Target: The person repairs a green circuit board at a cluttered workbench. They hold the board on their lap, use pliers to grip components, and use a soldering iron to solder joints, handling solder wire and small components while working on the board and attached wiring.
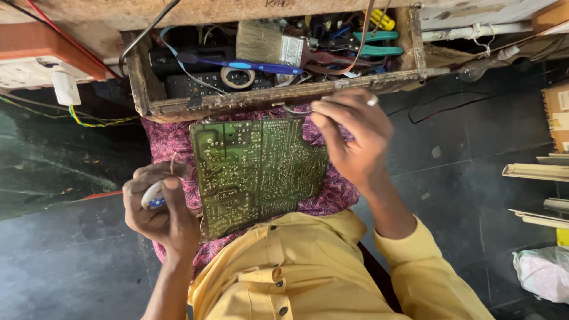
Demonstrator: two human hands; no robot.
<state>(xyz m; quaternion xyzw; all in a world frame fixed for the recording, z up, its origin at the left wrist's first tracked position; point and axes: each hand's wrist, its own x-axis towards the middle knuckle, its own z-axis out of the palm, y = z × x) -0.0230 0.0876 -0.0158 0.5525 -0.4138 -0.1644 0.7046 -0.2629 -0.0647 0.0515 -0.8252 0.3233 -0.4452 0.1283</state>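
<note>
The green circuit board (258,172) lies on the lap between both hands: left hand (160,207) grips a small white-blue object (153,195), right hand (349,139) pinches a thin wire (294,110).

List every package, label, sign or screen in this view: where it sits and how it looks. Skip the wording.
Cardboard box: right edge, brown, with a pale label on its side.
Plastic bag: lower right on the dark floor, whitish, crumpled.
White box: upper left, flat, pale plastic, with a white plug in it.
No screens or signs show.
</note>
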